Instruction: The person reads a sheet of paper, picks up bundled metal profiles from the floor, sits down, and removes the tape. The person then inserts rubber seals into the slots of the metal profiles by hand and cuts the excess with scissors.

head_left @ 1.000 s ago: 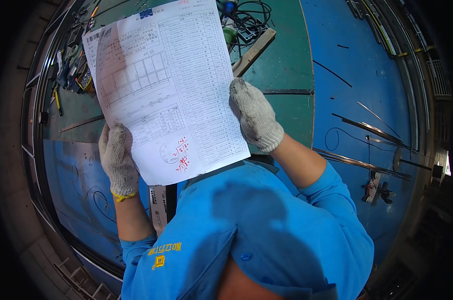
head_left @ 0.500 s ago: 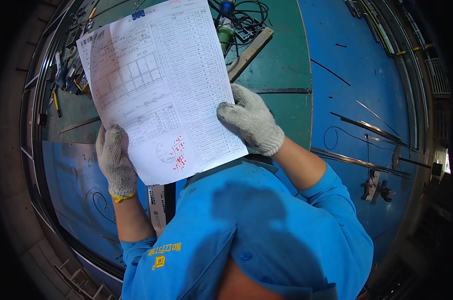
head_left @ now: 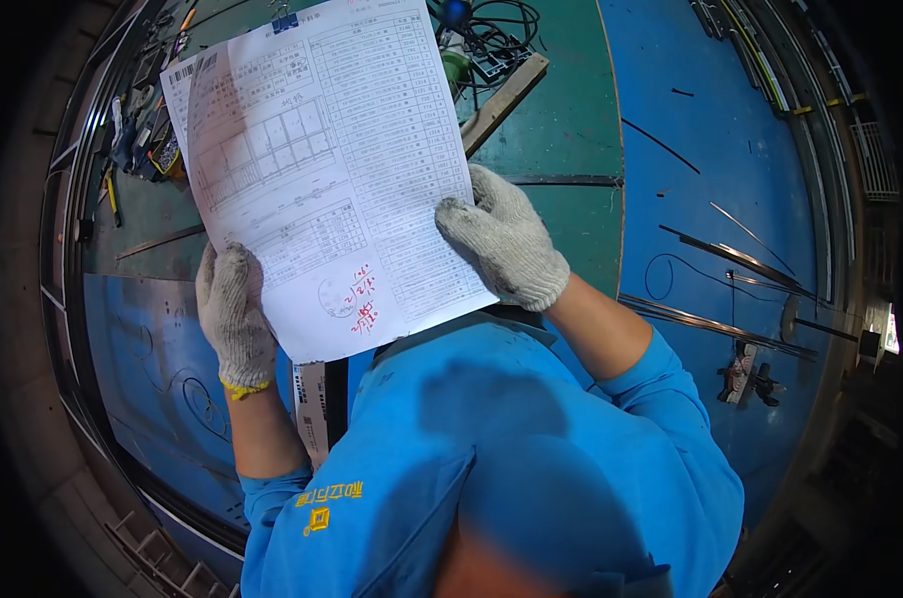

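Printed sheets of paper [head_left: 312,179], with a line drawing, tables and red handwriting, are held up in front of my body. A dark clip [head_left: 285,22] sits at their top edge. My left hand [head_left: 234,314], in a pale knitted glove with a yellow cuff, grips the lower left edge, thumb on the front. At the right edge my right hand [head_left: 506,239], gloved too, pinches the sheets with its thumb over the printed face and its other fingers partly hidden behind.
Behind the papers lies a green tabletop [head_left: 571,130] with a wooden strip [head_left: 506,103] and coiled black cable [head_left: 501,35]. Tools [head_left: 152,140] lie at the upper left. Thin metal bars [head_left: 730,329] and a small clamp-like tool [head_left: 740,374] rest on the blue surface [head_left: 670,219] at right.
Compared with a second ago, my right thumb has come round onto the front of the sheets. The papers shifted left, then back right. My left hand keeps its hold.
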Available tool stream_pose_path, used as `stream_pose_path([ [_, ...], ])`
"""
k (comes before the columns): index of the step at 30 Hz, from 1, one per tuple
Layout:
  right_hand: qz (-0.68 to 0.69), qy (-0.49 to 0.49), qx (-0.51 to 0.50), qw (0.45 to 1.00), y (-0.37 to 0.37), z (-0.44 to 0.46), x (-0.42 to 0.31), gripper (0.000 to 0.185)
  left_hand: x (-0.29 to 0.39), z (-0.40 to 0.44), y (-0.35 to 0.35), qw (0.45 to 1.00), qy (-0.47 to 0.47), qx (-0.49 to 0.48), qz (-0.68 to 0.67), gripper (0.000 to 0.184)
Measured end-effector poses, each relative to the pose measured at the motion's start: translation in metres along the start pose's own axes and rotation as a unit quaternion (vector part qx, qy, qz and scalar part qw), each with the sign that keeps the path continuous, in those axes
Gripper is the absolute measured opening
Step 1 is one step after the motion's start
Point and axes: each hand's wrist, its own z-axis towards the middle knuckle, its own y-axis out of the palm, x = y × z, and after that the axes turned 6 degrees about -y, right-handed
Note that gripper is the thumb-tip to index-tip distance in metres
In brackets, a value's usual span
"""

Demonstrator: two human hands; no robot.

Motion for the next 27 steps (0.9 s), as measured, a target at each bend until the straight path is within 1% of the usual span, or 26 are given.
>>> stream_pose_path([
  [3, 0.042, -0.007, 0.003, 0.999, 0.000, 0.001, 0.005, 0.060, -0.004, 0.004, -0.007, 1.000, -0.003, -0.024, 0.007, 0.064],
  [12, 0.039, -0.003, -0.002, 0.999, -0.001, 0.002, 0.003, 0.059, -0.012, 0.010, -0.016, 1.000, -0.009, -0.024, -0.017, 0.075],
  [16, 0.053, -0.014, 0.000, 0.998, -0.004, 0.004, 0.009, 0.057, -0.011, 0.011, -0.014, 0.998, -0.013, -0.053, -0.014, 0.077],
  [19, 0.034, -0.014, 0.001, 0.999, -0.007, 0.005, 0.011, 0.055, -0.012, 0.009, -0.009, 1.000, 0.004, -0.007, 0.004, 0.077],
  [23, 0.037, -0.011, -0.002, 0.999, -0.009, 0.003, 0.006, 0.054, -0.019, 0.012, -0.011, 0.999, 0.030, 0.000, 0.016, 0.076],
  [27, 0.015, -0.021, 0.004, 1.000, -0.010, 0.003, 0.006, 0.054, -0.012, 0.010, -0.004, 1.000, 0.005, 0.008, 0.009, 0.076],
])
